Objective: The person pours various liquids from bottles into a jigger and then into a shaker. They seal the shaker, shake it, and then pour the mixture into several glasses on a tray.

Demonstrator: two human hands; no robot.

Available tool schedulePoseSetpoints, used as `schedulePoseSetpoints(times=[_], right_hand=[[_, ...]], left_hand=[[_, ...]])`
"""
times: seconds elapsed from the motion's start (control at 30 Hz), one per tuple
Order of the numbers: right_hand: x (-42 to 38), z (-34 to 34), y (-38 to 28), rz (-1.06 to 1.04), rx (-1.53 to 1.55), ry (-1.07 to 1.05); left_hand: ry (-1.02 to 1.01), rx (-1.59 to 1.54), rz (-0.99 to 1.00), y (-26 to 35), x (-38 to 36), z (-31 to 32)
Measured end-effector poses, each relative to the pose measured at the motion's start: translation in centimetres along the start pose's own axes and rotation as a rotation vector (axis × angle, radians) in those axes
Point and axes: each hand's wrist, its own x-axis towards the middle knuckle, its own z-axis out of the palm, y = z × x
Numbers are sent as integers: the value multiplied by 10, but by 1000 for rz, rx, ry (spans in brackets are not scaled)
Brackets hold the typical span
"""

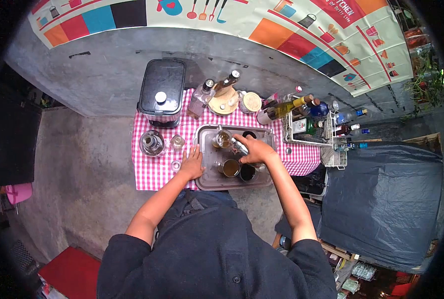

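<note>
My right hand (256, 150) is closed around a small silvery object (240, 146); its exact kind I cannot tell. That object tilts toward a glass mug (222, 139) holding amber liquid, close beside its rim. My left hand (192, 163) rests with fingers stretched at the left rim of a grey-brown tray (209, 183). On the tray, nearer to me, stand a mug of brownish liquid (230, 168) and a glass of dark liquid (248, 172). Another dark-filled glass (250, 135) stands behind my right hand, partly covered by it.
Left of the tray are a round glass bottle (152, 143), a small glass jar (177, 142) and a black-lidded dispenser (162, 89). Behind it stand bottles (202, 97) and a wooden board (223, 103). A wire basket (309, 130) with several bottles sits right on the checked tablecloth (144, 174).
</note>
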Motion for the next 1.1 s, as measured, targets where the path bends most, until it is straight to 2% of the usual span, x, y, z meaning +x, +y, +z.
schedulePoseSetpoints(times=[1.1], right_hand=[[-7,-19,-12,-5,-57,21]], left_hand=[[-8,-6,-1,1,0,-2]])
